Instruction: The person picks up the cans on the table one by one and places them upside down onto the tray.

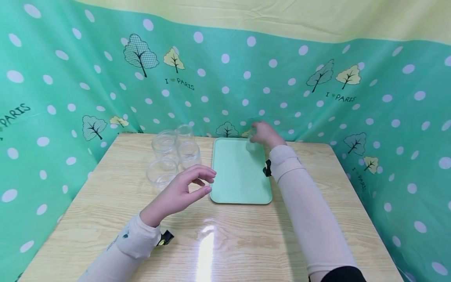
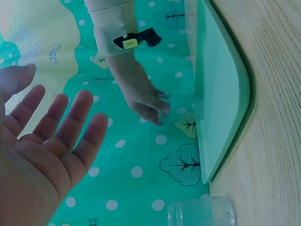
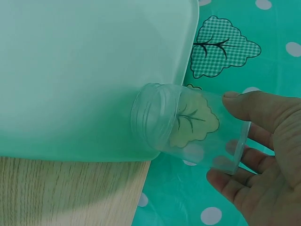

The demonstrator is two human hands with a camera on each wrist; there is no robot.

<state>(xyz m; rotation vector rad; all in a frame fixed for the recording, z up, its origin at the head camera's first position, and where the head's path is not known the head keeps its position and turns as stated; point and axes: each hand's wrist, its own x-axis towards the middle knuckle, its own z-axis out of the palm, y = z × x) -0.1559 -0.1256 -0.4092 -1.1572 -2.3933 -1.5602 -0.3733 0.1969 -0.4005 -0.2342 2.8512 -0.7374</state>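
A clear jar (image 3: pixel 202 129) is held by my right hand (image 1: pixel 266 134) at the far right corner of a pale green tray (image 1: pixel 239 172). Thumb and fingertips grip the jar's upper end, while its ridged end points down at the tray surface. My left hand (image 1: pixel 184 188) hovers above the table beside the tray's left edge, fingers spread and loosely bent, holding nothing. Close behind it stands a group of several clear jars, the nearest one a wide jar (image 1: pixel 162 172) partly overlapped by this hand in the head view.
The tray lies on a light wooden table (image 1: pixel 243 239). A green curtain (image 1: pixel 225 74) with white dots and tree prints hangs along the table's back and sides. One more clear jar (image 2: pixel 202 212) shows near the tray in the left wrist view.
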